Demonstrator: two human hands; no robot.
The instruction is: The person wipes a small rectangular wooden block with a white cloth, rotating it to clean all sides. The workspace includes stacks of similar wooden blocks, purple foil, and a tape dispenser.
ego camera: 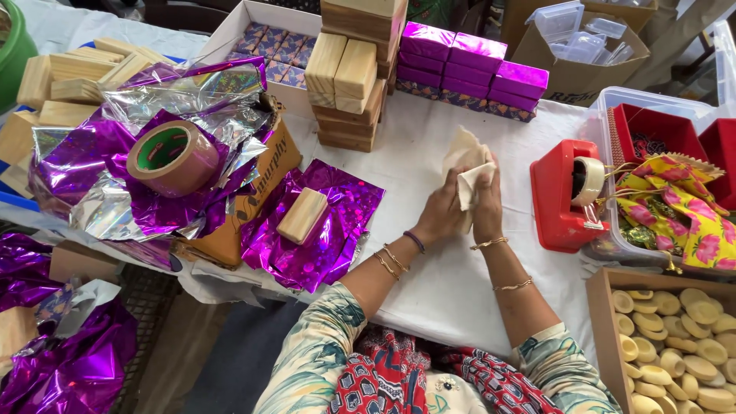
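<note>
red tape dispenser [563, 199], brown tape roll [173, 157], purple foil sheet [337, 222], wooden blocks [349, 73]

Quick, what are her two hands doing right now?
Left hand: closed on the cream cloth.
Right hand: closed on the same cloth.

Two bare hands, left hand [441, 215] and right hand [487, 205], with forearms uncovered up to short sleeves. Sleeves pale cream-green, printed with teal and ochre leaf shapes, ending near the elbows. On the left wrist, a dark purple band, then two thin gold bangles nearer the elbow. On the right wrist, one slim gold bangle, with a second farther up the forearm. Below the sleeves, red cloth patterned in navy and white across the lap.
</note>
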